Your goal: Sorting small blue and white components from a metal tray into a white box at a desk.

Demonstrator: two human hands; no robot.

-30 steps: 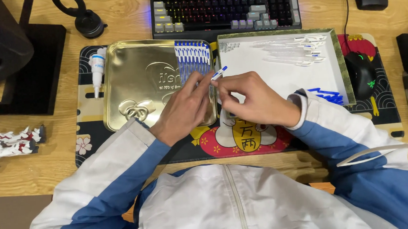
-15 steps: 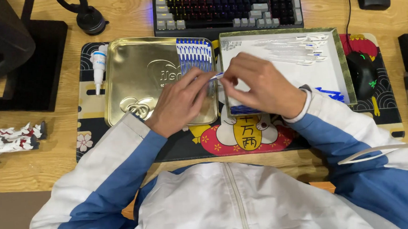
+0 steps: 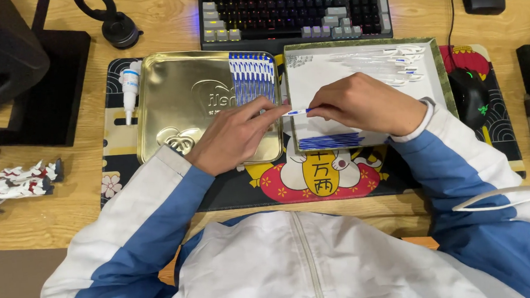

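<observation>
Spreading across the whole frame, the wooden counter (image 3: 66, 204) carries a dark patterned desk mat (image 3: 231, 194) at the centre, with a keyboard (image 3: 293, 9) at the upper middle. On the mat lie a gold tin lid (image 3: 179, 105) left of centre and, touching its right edge, a white-lined tray (image 3: 315, 72) right of centre. A row of blue-and-white small pieces (image 3: 252, 76) rests in the upper right part of the tin lid, and clear and blue-tipped pieces (image 3: 398, 64) lie in the upper right of the tray. The left hand (image 3: 230, 139) and the right hand (image 3: 366, 103) meet at mid-frame over the seam between lid and tray, fingers of both pinched narrowly on the ends of one small blue-and-white stick (image 3: 296, 111).
</observation>
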